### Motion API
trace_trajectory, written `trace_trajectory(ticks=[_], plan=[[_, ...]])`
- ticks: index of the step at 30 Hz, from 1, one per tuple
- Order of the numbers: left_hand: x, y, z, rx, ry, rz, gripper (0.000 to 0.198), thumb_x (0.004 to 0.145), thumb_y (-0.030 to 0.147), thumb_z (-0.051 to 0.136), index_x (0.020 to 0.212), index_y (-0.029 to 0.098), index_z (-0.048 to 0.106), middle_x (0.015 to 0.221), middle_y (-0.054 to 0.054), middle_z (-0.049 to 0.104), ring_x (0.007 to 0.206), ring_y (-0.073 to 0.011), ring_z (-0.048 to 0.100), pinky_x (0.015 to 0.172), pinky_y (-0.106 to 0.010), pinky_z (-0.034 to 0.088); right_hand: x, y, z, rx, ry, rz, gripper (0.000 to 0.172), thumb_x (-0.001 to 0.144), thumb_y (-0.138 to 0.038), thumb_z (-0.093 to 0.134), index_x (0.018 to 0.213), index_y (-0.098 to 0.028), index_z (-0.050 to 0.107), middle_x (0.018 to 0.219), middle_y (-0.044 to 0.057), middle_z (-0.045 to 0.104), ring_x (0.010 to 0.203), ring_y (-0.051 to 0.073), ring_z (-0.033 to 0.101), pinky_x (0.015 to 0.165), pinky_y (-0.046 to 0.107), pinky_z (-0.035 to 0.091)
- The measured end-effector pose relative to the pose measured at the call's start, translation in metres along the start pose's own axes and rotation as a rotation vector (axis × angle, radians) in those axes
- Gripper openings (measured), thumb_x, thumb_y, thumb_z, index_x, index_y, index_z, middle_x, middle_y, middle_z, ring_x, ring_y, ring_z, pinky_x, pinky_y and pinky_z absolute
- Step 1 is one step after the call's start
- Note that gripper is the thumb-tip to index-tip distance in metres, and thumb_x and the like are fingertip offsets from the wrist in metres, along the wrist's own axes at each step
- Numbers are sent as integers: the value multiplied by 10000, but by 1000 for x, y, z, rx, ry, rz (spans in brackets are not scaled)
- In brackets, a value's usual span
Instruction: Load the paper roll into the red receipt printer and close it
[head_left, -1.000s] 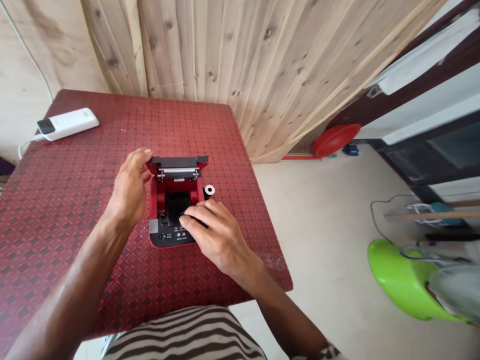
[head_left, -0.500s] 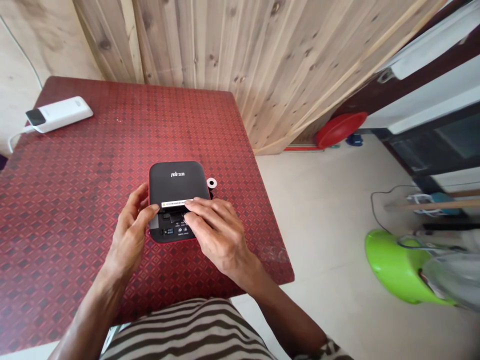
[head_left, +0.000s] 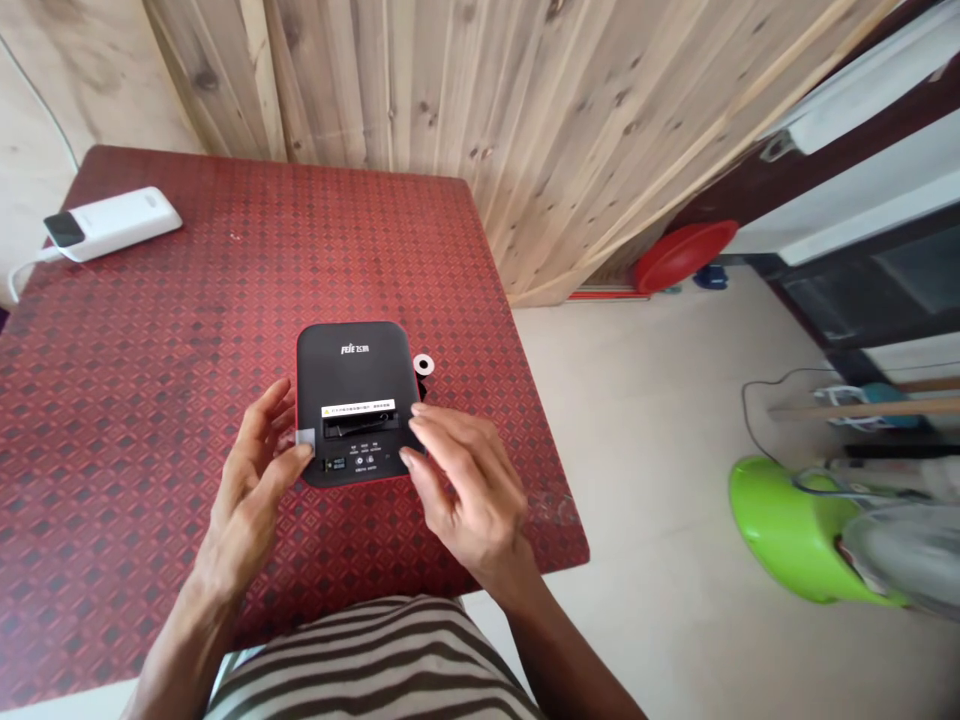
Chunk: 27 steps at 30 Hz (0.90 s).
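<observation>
A flat black device point(head_left: 355, 380) with rounded corners, a red edge and a white logo lies on the table before me. Across it runs a white label strip point(head_left: 358, 408), and below that is a dark slot point(head_left: 361, 426) above small printed icons. My left hand point(head_left: 255, 470) steadies its left side, thumb on the lower-left corner at a greyish translucent tab point(head_left: 305, 440), fingers curled along the edge. At the right edge my right hand point(head_left: 469, 475) has thumb and fingers apart, tips at or near the device, holding nothing. A small white roll point(head_left: 424, 365) sits beside the device's right side.
The red patterned table point(head_left: 225, 290) meets a wooden plank wall point(head_left: 427, 90). A white power bank point(head_left: 124, 220) with a cable lies at the far left. On the floor to the right are a green plastic object point(head_left: 780, 530) and a red basin point(head_left: 686, 258).
My right hand has drawn back right from the slot, which now shows uncovered. My left thumb has slid slightly down at the device's left corner.
</observation>
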<state>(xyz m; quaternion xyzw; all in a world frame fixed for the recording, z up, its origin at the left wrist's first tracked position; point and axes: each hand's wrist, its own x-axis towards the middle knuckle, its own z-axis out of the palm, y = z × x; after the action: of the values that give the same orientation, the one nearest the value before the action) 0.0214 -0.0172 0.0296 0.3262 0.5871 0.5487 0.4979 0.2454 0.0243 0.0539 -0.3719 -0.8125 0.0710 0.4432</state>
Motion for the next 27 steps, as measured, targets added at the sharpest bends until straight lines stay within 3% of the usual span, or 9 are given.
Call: trace_trajectory(ticks=[6,12,17,23,27], plan=[[-2,3,6,9,50,-27,571,930,410,792,1487,361,674,1523,-60,701,1445,-363,624,1206,-563,490,-17,13,-5,-18,76,169,367,1039,-59,676,1350,-250,716,1133,101,844,1032,247,822,895,437,700],[0,13,20,-54,148,-50,490,856,323,770,1344,302,729,1348,-46,771,1229,-295,706,1032,-440,553,-21,21,-5,-37,89,230,304,1057,-80,665,1298,-251,739,1097,86,848,997,236,828,878,425,717],[1,16,24,-81,179,-82,522,798,296,795,1315,279,728,1314,-49,774,1187,-285,712,969,-411,555,-17,21,-4,-13,108,215,297,1050,-61,663,1270,-242,748,1083,85,848,994,230,822,898,410,708],[3,12,24,-66,192,-33,513,795,283,788,1299,267,699,1377,-74,763,1317,-325,694,1057,-458,557,-4,21,-9,15,129,139,336,1033,-29,669,1294,-231,732,1109,94,833,1026,219,798,922,382,673],[1,7,21,-40,165,-38,533,853,328,769,1373,260,678,1407,-90,756,1315,-344,694,1095,-508,542,22,19,-10,50,2,62,203,1090,-94,649,1231,-213,734,1130,74,837,1043,183,774,992,337,640]])
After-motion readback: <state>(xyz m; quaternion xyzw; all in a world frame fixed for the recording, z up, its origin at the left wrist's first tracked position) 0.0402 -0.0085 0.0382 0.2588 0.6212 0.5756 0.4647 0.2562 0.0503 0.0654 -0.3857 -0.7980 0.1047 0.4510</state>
